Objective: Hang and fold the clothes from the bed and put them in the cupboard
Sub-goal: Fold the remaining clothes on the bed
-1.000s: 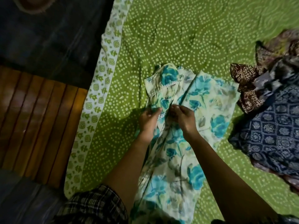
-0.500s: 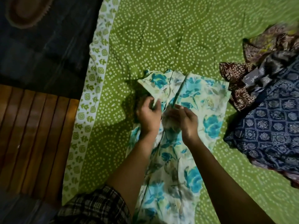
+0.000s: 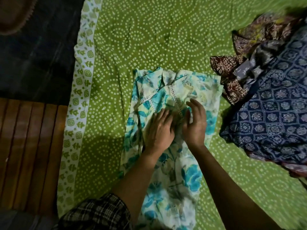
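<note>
A white garment with blue flowers (image 3: 179, 176) lies spread lengthwise on the green dotted bedsheet (image 3: 141, 39), its upper part folded with lace trim showing. My left hand (image 3: 159, 130) rests flat on the garment's middle, fingers spread. My right hand (image 3: 195, 123) hovers just beside it over the lace trim, fingers apart and holding nothing. A heap of other clothes lies at the right: a dark blue patterned cloth (image 3: 269, 117) and a brown printed cloth (image 3: 230, 77). The cupboard is out of view.
The sheet's white border with green motifs (image 3: 79, 103) runs down the bed's left edge. Beyond it are a brown wooden slatted surface (image 3: 28, 150) and dark floor (image 3: 36, 47). A checked sleeve (image 3: 98, 213) shows at the bottom.
Both hands have let go of the pinched fabric and opened. The garment's top left flap has been spread out flat, and the hands now lie on the cloth.
</note>
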### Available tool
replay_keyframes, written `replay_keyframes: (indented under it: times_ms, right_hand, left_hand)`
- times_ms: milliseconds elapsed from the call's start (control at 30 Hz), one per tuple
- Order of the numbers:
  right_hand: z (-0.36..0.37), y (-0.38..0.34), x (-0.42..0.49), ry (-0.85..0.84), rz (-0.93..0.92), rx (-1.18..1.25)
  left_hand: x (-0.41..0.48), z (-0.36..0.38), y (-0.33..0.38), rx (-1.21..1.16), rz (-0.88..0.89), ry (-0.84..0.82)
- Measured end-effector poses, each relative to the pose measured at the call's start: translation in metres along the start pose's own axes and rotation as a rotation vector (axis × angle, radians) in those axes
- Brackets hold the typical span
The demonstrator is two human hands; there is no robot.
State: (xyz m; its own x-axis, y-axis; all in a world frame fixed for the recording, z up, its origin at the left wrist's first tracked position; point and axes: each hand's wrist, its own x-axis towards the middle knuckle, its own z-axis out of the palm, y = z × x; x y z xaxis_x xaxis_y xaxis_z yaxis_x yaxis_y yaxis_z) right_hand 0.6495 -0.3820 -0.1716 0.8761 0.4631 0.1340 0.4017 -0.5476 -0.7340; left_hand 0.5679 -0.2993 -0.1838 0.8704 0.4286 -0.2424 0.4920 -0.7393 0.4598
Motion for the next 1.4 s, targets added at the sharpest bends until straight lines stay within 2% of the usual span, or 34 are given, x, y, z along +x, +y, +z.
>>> replay_keyframes:
  times_ms: [67, 167, 267, 367, 600, 767, 933, 1067, 1133, 1200, 1267, 1333, 1400]
  right_hand:
    - [0.007, 0.007, -0.004, -0.212, -0.056, -0.109]
    - [0.013, 0.030, -0.012, -0.471, 0.029, -0.220]
    - [0.011, 0.041, -0.015, -0.543, 0.045, -0.296]
    - [0.012, 0.037, -0.016, -0.554, 0.057, -0.299]
    - [0.008, 0.026, -0.048, -0.517, 0.135, -0.229]
    - [-0.004, 0.026, -0.103, -0.524, 0.138, -0.288]
    - [-0.015, 0.028, -0.180, -0.474, 0.137, -0.349]
    - [-0.022, 0.025, -0.257, -0.466, 0.206, -0.405]
    - [-0.027, 0.022, -0.294, -0.406, 0.205, -0.412]
    - [-0.030, 0.020, -0.325, -0.353, 0.218, -0.384]
    - [-0.034, 0.020, -0.348, -0.245, 0.272, -0.367]
    - [-0.042, 0.013, -0.364, -0.129, 0.446, -0.302]
    - [-0.050, 0.006, -0.370, -0.075, 0.646, -0.168]
  left_hand:
    - [-0.003, 0.003, -0.005, 0.020, -0.031, -0.030]
    - [-0.008, 0.005, -0.013, 0.025, -0.042, -0.075]
    - [-0.012, 0.006, -0.015, 0.084, -0.031, -0.178]
    - [-0.017, 0.007, -0.015, 0.088, -0.030, -0.167]
    - [-0.056, 0.019, -0.015, 0.077, 0.010, -0.110]
    - [-0.100, 0.030, -0.022, 0.102, 0.022, -0.089]
    - [-0.165, 0.048, -0.039, 0.131, 0.107, -0.175]
    - [-0.230, 0.060, -0.054, 0.194, 0.162, -0.180]
    - [-0.258, 0.061, -0.061, 0.185, 0.168, -0.199]
    - [-0.281, 0.062, -0.066, 0.144, 0.136, -0.172]
    - [-0.297, 0.064, -0.070, 0.057, 0.063, -0.073]
    - [-0.312, 0.063, -0.070, -0.046, -0.102, 0.041]
    - [-0.321, 0.056, -0.064, -0.177, -0.350, 0.097]
